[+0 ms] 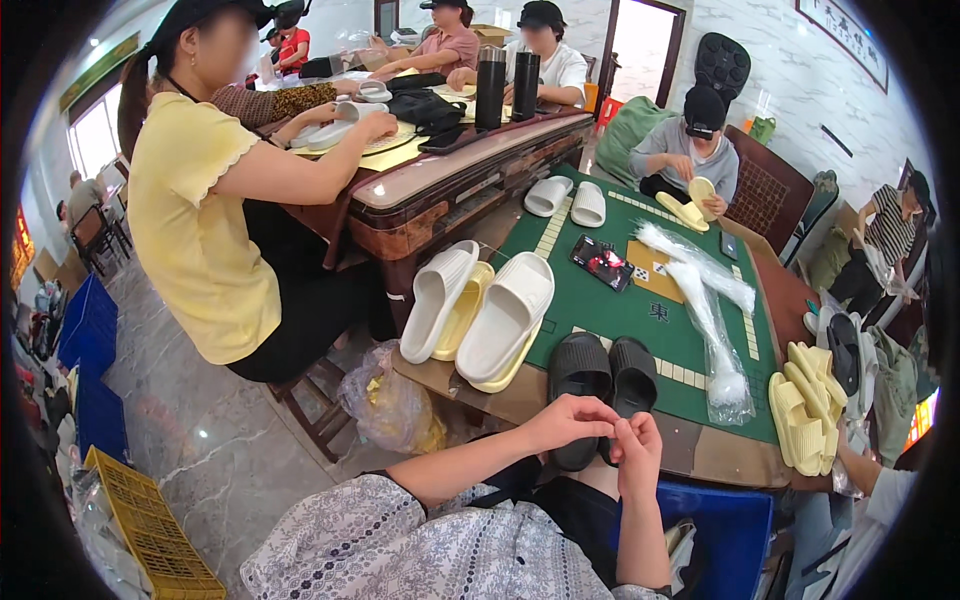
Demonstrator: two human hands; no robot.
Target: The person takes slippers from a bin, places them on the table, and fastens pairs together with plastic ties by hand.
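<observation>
My left hand and my right hand meet in front of me, fingertips pinched together. Whatever they hold, if anything, is too small to make out. Just beyond them, a pair of black slide sandals rests at the table's near edge: the left sandal and the right sandal, their near ends partly covered by my hands. To their left lie white slides on top of yellow slides. Long clear bags of white strands lie across the green tabletop.
A phone and a pair of white slides lie farther back. Yellow slides crowd the right edge. Across the table a person handles yellow slides. Another person in yellow sits at left. A blue crate stands below.
</observation>
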